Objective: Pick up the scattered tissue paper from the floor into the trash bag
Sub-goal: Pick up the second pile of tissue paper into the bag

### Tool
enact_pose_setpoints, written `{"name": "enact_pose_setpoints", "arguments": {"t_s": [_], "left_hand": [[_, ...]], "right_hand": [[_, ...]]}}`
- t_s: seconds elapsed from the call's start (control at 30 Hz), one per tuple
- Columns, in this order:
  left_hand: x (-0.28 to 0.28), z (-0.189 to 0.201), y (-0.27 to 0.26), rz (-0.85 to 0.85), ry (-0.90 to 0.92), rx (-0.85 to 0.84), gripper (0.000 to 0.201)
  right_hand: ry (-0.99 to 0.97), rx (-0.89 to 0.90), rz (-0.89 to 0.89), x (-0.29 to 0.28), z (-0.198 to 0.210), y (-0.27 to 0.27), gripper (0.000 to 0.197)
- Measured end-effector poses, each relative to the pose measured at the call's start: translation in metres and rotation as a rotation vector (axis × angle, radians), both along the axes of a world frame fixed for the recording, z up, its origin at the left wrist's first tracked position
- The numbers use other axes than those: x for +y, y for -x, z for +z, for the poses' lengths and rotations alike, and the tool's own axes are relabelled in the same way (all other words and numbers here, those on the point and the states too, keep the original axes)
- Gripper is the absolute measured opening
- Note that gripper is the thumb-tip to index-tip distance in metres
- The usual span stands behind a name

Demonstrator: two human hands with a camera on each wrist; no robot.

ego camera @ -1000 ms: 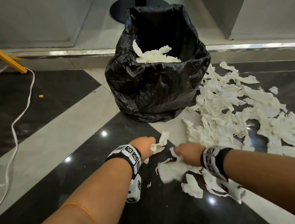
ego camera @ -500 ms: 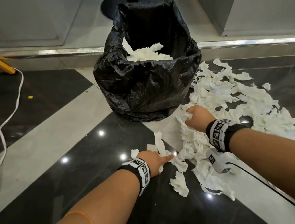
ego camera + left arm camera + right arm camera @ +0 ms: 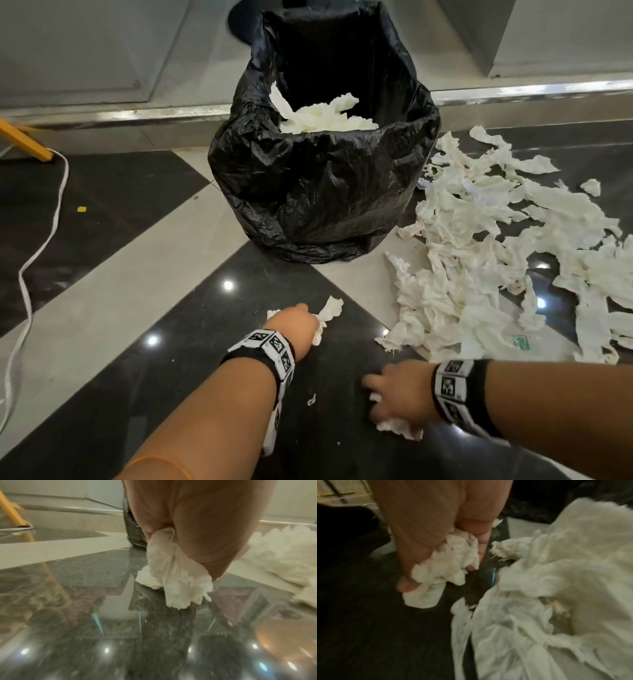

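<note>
A black trash bag (image 3: 318, 192) stands open on the floor with white tissue (image 3: 325, 118) inside. A large heap of scattered tissue paper (image 3: 479, 260) spreads to its right. My left hand (image 3: 301, 325) is low over the dark tile in front of the bag and grips a wad of tissue (image 3: 173, 572) that hangs from its fist. My right hand (image 3: 394, 397) is nearer to me, at the heap's near edge, its fingers curled round crumpled tissue (image 3: 448, 563), and a piece (image 3: 397, 426) trails below it.
A white cord (image 3: 41, 240) snakes along the floor at the left, beside a yellow leg (image 3: 24, 140). A metal-edged step (image 3: 137, 113) runs behind the bag. A small tissue scrap (image 3: 311, 399) lies between my forearms. The tiles are glossy.
My right hand has come back from the heap beside the bag to the near edge of it, with tissue in it. My left hand has closed on tissue and moved slightly forward.
</note>
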State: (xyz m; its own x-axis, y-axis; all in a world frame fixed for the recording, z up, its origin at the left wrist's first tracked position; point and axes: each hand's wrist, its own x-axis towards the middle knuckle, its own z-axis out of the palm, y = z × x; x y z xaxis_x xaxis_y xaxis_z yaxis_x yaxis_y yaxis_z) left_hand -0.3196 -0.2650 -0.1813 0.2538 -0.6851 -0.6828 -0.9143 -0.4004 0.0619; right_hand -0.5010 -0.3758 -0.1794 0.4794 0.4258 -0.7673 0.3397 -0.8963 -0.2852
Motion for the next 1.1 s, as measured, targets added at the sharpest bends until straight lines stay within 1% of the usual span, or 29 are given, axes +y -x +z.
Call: {"name": "enact_pose_setpoints", "arguments": {"t_s": [0.03,0.07,0.1,0.13,0.2,0.27,0.3,0.37,0.4,0.47,0.5,0.57,0.6,0.63,0.67,0.7,0.77,0.83,0.9,0.97,1.03,1.1], "left_hand": [[0.000,0.002,-0.004,0.034,0.004,0.020,0.024],[0.000,0.006,-0.009,0.085,0.010,0.060,0.021],[-0.001,0.011,-0.012,0.136,0.012,0.108,0.018],[-0.003,0.019,-0.016,0.166,0.020,0.147,0.016],[-0.012,0.041,-0.026,0.156,0.082,0.173,0.012],[-0.025,0.072,-0.040,0.158,0.170,0.182,0.010],[-0.033,0.091,-0.049,0.175,0.205,0.204,0.013],[-0.049,0.135,-0.070,0.200,0.283,0.287,0.028],[-0.055,0.160,-0.079,0.217,0.337,0.365,0.034],[-0.068,0.207,-0.094,0.295,0.491,0.515,0.039],[-0.076,0.228,-0.101,0.348,0.595,0.541,0.039],[-0.095,0.260,-0.116,0.477,0.799,0.529,0.042],[-0.105,0.271,-0.122,0.539,0.862,0.547,0.050],[-0.114,0.279,-0.127,0.582,0.874,0.556,0.062],[-0.121,0.282,-0.131,0.589,0.845,0.515,0.074],[-0.125,0.284,-0.134,0.559,0.788,0.426,0.082],[-0.128,0.279,-0.140,0.481,0.671,0.227,0.087],[-0.128,0.272,-0.146,0.404,0.634,0.144,0.089],[-0.122,0.267,-0.150,0.352,0.643,0.113,0.087],[-0.111,0.264,-0.152,0.345,0.723,0.134,0.083],[-0.096,0.263,-0.156,0.354,0.846,0.187,0.077],[-0.074,0.259,-0.160,0.377,0.929,0.219,0.067]], "right_hand": [[0.014,-0.001,0.035,0.004,-0.005,0.002,0.044],[0.004,-0.026,0.020,0.005,-0.007,0.002,0.037],[0.013,-0.042,-0.033,0.005,-0.004,-0.001,0.032],[0.024,-0.052,-0.095,0.002,0.000,-0.007,0.029],[0.041,-0.093,-0.256,-0.008,0.012,-0.025,0.028],[0.019,-0.163,-0.485,-0.025,0.028,-0.046,0.030],[-0.010,-0.213,-0.587,-0.033,0.038,-0.056,0.033],[-0.057,-0.292,-0.726,-0.048,0.055,-0.072,0.042],[-0.076,-0.326,-0.763,-0.054,0.062,-0.077,0.045],[-0.102,-0.387,-0.808,-0.060,0.076,-0.084,0.042],[-0.112,-0.411,-0.827,-0.061,0.082,-0.086,0.039],[-0.117,-0.445,-0.863,-0.061,0.093,-0.089,0.034],[-0.119,-0.459,-0.888,-0.059,0.097,-0.091,0.034],[-0.127,-0.475,-0.922,-0.058,0.102,-0.093,0.034],[-0.143,-0.490,-0.958,-0.056,0.106,-0.095,0.032],[-0.173,-0.513,-0.997,-0.055,0.111,-0.097,0.029],[-0.254,-0.558,-1.068,-0.052,0.125,-0.102,0.021],[-0.339,-0.622,-1.073,-0.051,0.139,-0.108,0.018],[-0.356,-0.734,-0.995,-0.051,0.153,-0.113,0.019],[-0.376,-0.855,-0.952,-0.050,0.166,-0.118,0.020],[-0.399,-0.994,-0.992,-0.052,0.179,-0.126,0.017],[-0.414,-1.182,-1.042,-0.057,0.197,-0.138,0.012]]}}
